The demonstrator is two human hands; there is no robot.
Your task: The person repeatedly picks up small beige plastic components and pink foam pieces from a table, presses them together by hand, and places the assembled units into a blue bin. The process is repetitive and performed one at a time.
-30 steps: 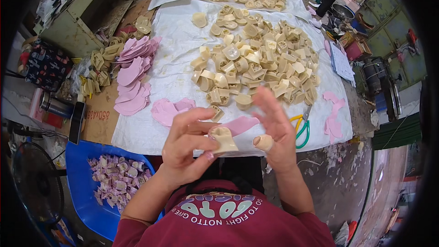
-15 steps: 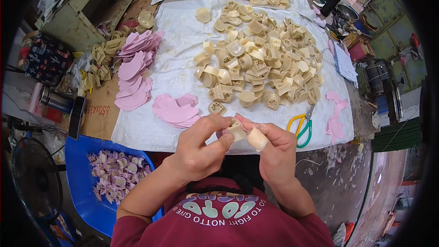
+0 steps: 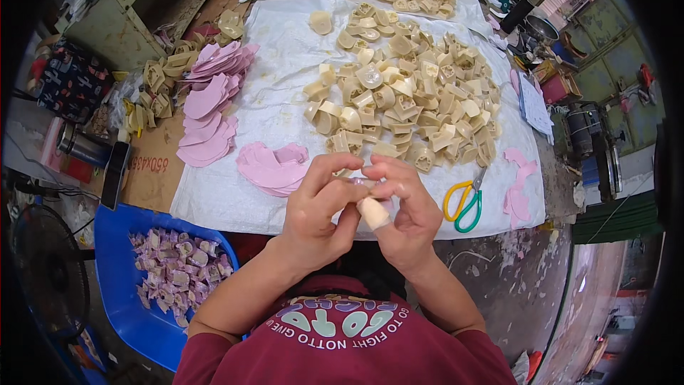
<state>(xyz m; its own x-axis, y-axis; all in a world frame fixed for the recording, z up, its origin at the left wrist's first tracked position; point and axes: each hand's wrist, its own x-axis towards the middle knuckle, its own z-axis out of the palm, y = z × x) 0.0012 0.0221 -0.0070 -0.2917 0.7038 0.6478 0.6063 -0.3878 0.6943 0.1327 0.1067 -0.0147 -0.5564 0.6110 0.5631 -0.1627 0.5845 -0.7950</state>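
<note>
Two hands are brought together above the worktop [image 3: 235,207]: a small cream piece [image 3: 372,212] is pinched between left hand [image 3: 318,208] and right hand [image 3: 405,214] fingers.

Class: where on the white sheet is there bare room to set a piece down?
Bare white sheet lies between the pink cutouts and the beige pile, and along the near edge left of the hands. It is crowded around the pile and by the scissors.

From my feed: a work table [image 3: 235,203] under white sheeting, a grey stained concrete floor [image 3: 513,271] at right. A green metal cabinet [image 3: 117,25] stands upper left, a dark fan [image 3: 50,271] lower left. Even daylight, soft shadows.
</note>
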